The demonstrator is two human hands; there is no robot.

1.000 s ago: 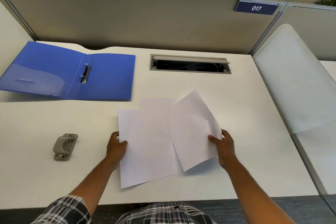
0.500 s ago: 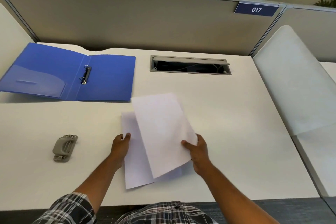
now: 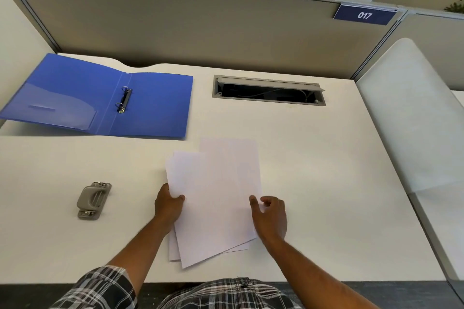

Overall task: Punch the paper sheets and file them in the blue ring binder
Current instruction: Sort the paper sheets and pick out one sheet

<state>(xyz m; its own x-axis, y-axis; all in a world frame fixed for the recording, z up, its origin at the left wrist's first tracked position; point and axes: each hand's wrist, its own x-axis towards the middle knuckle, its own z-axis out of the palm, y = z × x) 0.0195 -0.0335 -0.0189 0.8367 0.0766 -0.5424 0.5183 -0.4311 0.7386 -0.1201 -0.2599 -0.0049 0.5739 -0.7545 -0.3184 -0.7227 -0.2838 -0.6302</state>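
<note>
With the left hand [image 3: 168, 204] pinching the fanned paper sheets [image 3: 216, 198] on the tabletop [image 3: 313, 158] and the right hand [image 3: 270, 213] loosely released beside them, squaring the edges flush before punching seems wise.

The only legible marking I can see is the number "017", in white characters on a dark blue nameplate [image 3: 364, 15]. The nameplate is mounted at the top edge of the grey partition panel [image 3: 200, 32], far right of the desk. I can read no other text, label or brand.
</note>
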